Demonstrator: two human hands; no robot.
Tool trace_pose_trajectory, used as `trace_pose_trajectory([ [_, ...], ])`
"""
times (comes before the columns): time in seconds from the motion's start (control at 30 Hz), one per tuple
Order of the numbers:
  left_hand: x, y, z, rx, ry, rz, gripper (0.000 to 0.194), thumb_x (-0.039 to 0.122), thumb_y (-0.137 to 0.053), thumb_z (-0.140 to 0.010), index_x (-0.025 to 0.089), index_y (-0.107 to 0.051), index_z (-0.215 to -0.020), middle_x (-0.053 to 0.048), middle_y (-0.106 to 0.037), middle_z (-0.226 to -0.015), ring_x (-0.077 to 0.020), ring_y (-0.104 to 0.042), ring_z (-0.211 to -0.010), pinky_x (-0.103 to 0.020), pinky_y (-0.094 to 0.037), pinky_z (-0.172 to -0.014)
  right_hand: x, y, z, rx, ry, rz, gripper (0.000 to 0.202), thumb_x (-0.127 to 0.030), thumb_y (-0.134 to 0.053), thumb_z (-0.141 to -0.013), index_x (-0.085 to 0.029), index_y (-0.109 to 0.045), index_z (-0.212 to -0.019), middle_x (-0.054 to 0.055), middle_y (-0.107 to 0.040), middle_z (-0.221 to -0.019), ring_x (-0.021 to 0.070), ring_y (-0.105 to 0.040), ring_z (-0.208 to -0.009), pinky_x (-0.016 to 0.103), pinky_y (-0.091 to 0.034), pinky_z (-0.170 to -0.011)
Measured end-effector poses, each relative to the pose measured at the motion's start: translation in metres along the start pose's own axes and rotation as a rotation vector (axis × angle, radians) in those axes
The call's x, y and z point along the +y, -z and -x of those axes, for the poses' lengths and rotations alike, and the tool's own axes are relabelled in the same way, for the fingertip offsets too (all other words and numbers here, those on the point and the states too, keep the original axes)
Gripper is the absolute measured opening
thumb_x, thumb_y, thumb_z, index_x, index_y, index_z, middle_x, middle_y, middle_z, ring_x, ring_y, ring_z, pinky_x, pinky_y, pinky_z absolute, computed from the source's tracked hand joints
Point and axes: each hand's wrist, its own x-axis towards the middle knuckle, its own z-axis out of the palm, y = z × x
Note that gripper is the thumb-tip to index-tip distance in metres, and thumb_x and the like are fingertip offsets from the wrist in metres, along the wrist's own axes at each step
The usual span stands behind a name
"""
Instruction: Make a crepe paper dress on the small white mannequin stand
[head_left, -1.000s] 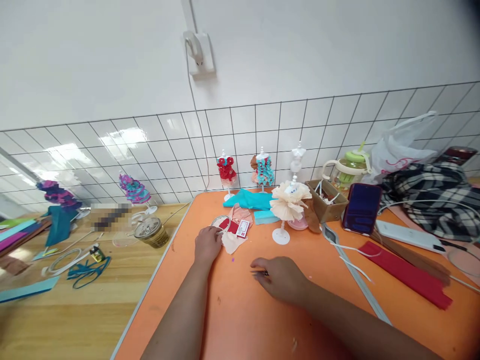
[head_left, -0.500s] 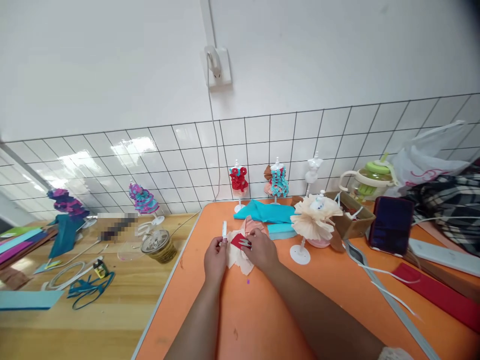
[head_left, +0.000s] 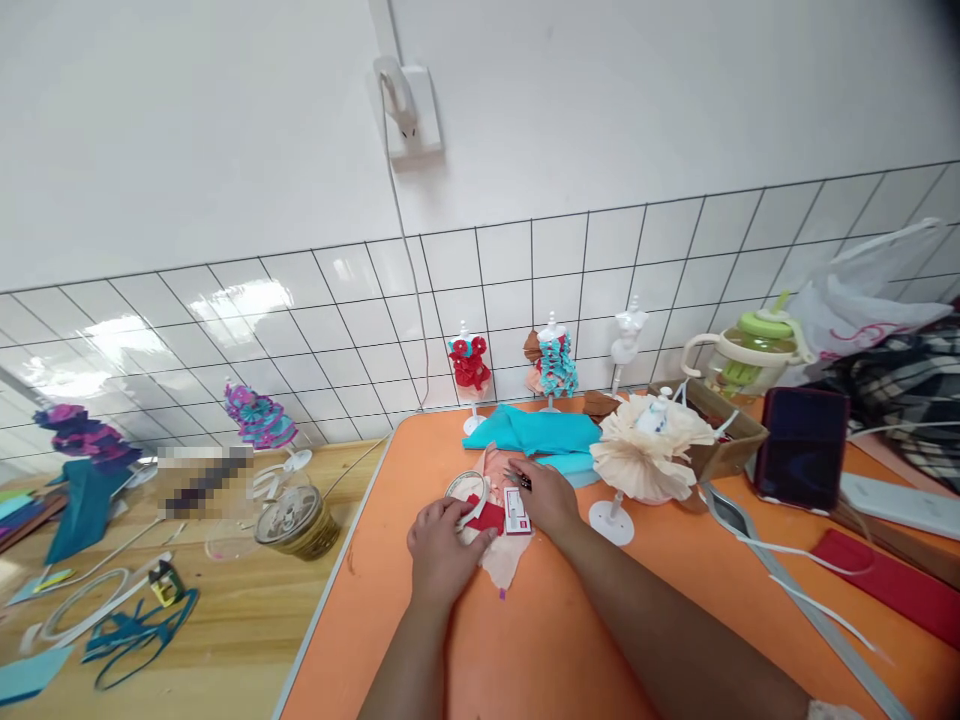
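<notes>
My left hand (head_left: 444, 550) is closed at the near edge of a white ring that looks like a roll of tape (head_left: 452, 489). Its thumb reaches beside a small piece of red crepe paper (head_left: 491, 518). In my right hand (head_left: 553, 497) is a pair of small scissors (head_left: 519, 477), partly covered by the fingers. Just left of that hand lies a white card with a red edge (head_left: 517, 512). Under these things, pale peach crepe paper (head_left: 504, 565) spreads over the orange table (head_left: 517, 650).
Behind the hands lies folded turquoise crepe paper (head_left: 517, 430). Dress forms in red (head_left: 471, 372) and turquoise (head_left: 557, 365) ruffles stand by the wall. A cream-skirted form (head_left: 649, 450), a cardboard box (head_left: 724, 440) and a phone (head_left: 802, 447) are on the right. Left stands a tin (head_left: 298, 525).
The roll of tape has turned from edge-on to showing its ring. The white card now shows beside the red paper. My right hand has moved right with the scissors. The view has shifted.
</notes>
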Motion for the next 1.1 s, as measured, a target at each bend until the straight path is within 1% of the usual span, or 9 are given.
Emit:
trace_pose_trajectory([
  [0.2,-0.001,-0.001,0.000,-0.042,0.016,-0.024,0.037,0.043,-0.069,-0.066,0.030,-0.065,-0.101,-0.004,-0.060,-0.116,-0.0296,-0.045,-0.114,-0.046,-0.031,-0.095,0.004,-0.002,-0.005,0.186,-0.049,-0.250,0.026,-0.036,-0.049,-0.084,-0.019,-0.067,-0.092,0.005,-0.067,-0.094,0.0191,-0.060,-0.086,0.028,-0.043,-0.076],
  [0.3,-0.002,-0.002,-0.001,-0.039,0.019,-0.019,0.038,0.044,-0.068,-0.067,0.030,-0.065,-0.102,-0.005,-0.060,-0.116,-0.0301,-0.045,-0.115,-0.046,-0.030,-0.096,0.004,-0.001,-0.005,0.262,-0.099,-0.304,0.031,-0.040,-0.043,-0.087,-0.018,-0.061,-0.098,0.007,-0.066,-0.099,0.0193,-0.060,-0.089,0.028,-0.044,-0.076],
  [0.47,-0.004,-0.003,-0.001,-0.035,0.007,-0.029,0.037,0.046,-0.067,-0.068,0.030,-0.065,-0.102,-0.004,-0.060,-0.117,-0.0299,-0.045,-0.115,-0.046,-0.031,-0.095,-0.001,-0.003,-0.001,0.353,-0.175,-0.470,0.030,-0.044,-0.040,-0.087,-0.019,-0.051,-0.101,0.005,-0.065,-0.087,0.0195,-0.061,-0.079,0.028,-0.045,-0.069],
  [0.7,-0.003,-0.004,-0.001,-0.038,0.018,-0.017,0.036,0.046,-0.067,-0.069,0.030,-0.065,-0.100,-0.005,-0.059,-0.117,-0.0307,-0.044,-0.115,-0.047,-0.031,-0.096,-0.002,0.001,0.001,0.482,-0.244,-0.466,0.029,-0.043,-0.035,-0.089,-0.020,-0.047,-0.103,0.005,-0.062,-0.081,0.0200,-0.059,-0.073,0.030,-0.044,-0.068],
  [0.77,-0.003,-0.004,-0.001,-0.037,0.013,-0.014,0.035,0.045,-0.067,-0.069,0.030,-0.065,-0.100,-0.005,-0.060,-0.116,-0.0301,-0.044,-0.115,-0.047,-0.030,-0.096,-0.003,0.003,0.003,0.523,-0.185,-0.450,0.026,-0.039,-0.034,-0.090,-0.021,-0.046,-0.103,0.006,-0.062,-0.088,0.0200,-0.059,-0.080,0.031,-0.045,-0.073],
  [0.87,-0.001,-0.003,-0.001,-0.037,0.007,-0.006,0.034,0.045,-0.067,-0.070,0.030,-0.065,-0.100,-0.004,-0.061,-0.115,-0.0296,-0.044,-0.115,-0.047,-0.030,-0.096,-0.009,0.004,0.006,0.618,0.016,-0.418,0.017,-0.031,-0.036,-0.088,-0.021,-0.047,-0.095,0.009,-0.058,-0.102,0.0207,-0.055,-0.099,0.034,-0.044,-0.085],
  [0.93,0.001,0.000,-0.001,-0.031,-0.003,0.002,0.033,0.048,-0.065,-0.071,0.030,-0.065,-0.099,-0.005,-0.061,-0.115,-0.0296,-0.045,-0.114,-0.047,-0.031,-0.095,-0.013,0.005,0.009,0.553,0.145,-0.369,0.013,-0.026,-0.039,-0.085,-0.022,-0.050,-0.090,0.009,-0.057,-0.100,0.0208,-0.054,-0.100,0.034,-0.043,-0.086],
  [1.03,0.005,0.003,0.000,-0.017,-0.011,0.012,0.035,0.050,-0.064,-0.072,0.031,-0.065,-0.101,-0.005,-0.060,-0.116,-0.0293,-0.046,-0.113,-0.046,-0.031,-0.095,-0.020,0.005,0.015,0.389,0.222,-0.338,0.014,-0.021,-0.041,-0.081,-0.022,-0.052,-0.089,0.007,-0.060,-0.096,0.0203,-0.056,-0.094,0.033,-0.045,-0.083],
  [1.1,0.007,0.004,0.001,-0.009,-0.020,0.017,0.035,0.048,-0.064,-0.073,0.032,-0.064,-0.103,-0.004,-0.060,-0.117,-0.0286,-0.046,-0.113,-0.046,-0.029,-0.098,-0.027,0.008,0.020,0.447,0.204,-0.363,0.017,-0.019,-0.040,-0.080,-0.022,-0.051,-0.092,0.008,-0.062,-0.099,0.0204,-0.057,-0.095,0.033,-0.045,-0.084],
])
